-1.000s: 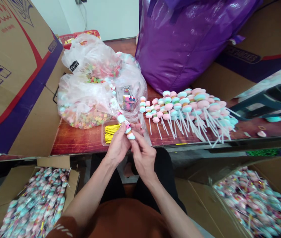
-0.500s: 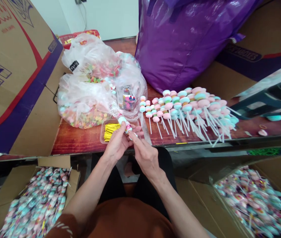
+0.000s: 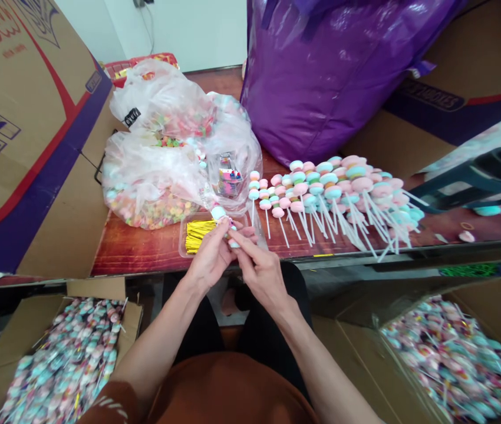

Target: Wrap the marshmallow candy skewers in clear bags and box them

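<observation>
My left hand [image 3: 210, 258] and my right hand [image 3: 261, 268] meet at the table's front edge, both closed round one candy skewer [image 3: 223, 219] of pastel marshmallow discs in a clear wrapper. The skewer's top pokes up past my left fingers; its stick is hidden in my hands. Right behind the hands sits a clear tray [image 3: 184, 246] of gold twist ties [image 3: 199, 231]. A fanned row of unwrapped skewers [image 3: 334, 194] lies on the red-brown table [image 3: 139, 250] to the right.
Clear plastic bags of candy [image 3: 162, 165] stand behind the tray, a big purple bag [image 3: 330, 76] at the back. Cardboard boxes [image 3: 20, 118] flank the table. Boxes of wrapped skewers sit on the floor at left [image 3: 65, 359] and right [image 3: 454, 353].
The skewer has slid lower into my hands, so less of it shows above my left fingers. My right hand has crept up and closer to the left.
</observation>
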`<state>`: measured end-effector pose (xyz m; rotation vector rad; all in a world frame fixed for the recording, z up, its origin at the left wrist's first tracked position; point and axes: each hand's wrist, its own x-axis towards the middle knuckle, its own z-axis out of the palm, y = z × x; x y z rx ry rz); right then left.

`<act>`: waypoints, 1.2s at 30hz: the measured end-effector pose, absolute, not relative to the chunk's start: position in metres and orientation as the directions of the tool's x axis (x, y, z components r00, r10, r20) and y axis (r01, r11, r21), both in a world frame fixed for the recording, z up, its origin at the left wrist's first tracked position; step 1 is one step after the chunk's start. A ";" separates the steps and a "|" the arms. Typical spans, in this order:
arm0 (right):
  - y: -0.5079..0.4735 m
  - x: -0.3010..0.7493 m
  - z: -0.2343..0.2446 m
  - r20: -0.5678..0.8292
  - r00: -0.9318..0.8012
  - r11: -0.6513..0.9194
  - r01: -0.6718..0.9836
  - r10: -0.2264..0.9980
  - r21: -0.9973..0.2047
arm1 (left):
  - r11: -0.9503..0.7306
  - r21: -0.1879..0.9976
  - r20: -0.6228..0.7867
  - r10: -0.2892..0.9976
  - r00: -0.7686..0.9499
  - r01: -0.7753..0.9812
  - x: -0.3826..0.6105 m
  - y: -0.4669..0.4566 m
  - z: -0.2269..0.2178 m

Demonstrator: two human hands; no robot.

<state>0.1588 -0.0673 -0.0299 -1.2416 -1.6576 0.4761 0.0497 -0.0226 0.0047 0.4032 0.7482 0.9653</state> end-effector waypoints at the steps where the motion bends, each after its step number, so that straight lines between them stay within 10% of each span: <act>1: -0.068 0.158 -0.028 0.448 0.038 0.384 0.451 0.893 -0.805 | 0.540 0.594 -0.381 0.842 0.382 -0.597 0.048 -0.021 0.005; 21: -0.068 0.147 -0.021 0.595 0.211 0.402 0.561 0.775 -0.723 | 0.576 0.651 -0.365 0.808 0.462 -0.494 0.040 -0.024 0.005; 36: -0.083 0.146 -0.025 0.599 0.148 0.382 0.646 0.787 -0.661 | 0.316 0.645 -0.358 0.929 0.091 -0.696 0.040 -0.004 0.003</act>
